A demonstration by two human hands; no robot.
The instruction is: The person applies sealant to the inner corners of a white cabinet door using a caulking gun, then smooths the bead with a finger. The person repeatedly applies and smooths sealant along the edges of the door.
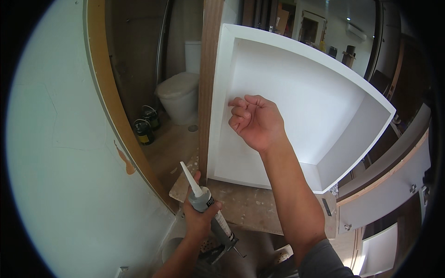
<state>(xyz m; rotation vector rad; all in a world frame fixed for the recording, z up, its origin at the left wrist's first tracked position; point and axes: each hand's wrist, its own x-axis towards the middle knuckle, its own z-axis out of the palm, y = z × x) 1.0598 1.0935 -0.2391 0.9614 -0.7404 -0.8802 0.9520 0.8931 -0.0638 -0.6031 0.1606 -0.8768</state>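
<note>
Left hand (198,217) wrapped around caulking gun (208,211), white nozzle (190,178) angled up toward lower left corner of white box unit (296,106) standing on speckled worktop (250,206). Right hand (255,121) loosely curled, empty, knuckles on back panel. Best to steady firmly, run 1 even bead.

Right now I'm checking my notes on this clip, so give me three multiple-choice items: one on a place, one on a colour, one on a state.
1. Where is the right hand?
A. Inside the white box, fingers curled on its back panel
B. On the toilet lid
C. On the cans

2. What colour is the nozzle of the caulking gun?
A. Red
B. White
C. Black

3. How is the left hand?
A. Open and empty
B. Flat on the wall
C. Gripped around the caulking gun

Answers: 1 A, the knuckles rest against the box's inner panel. 2 B, the tapered tip is white. 3 C, its fingers wrap the tube.
</note>
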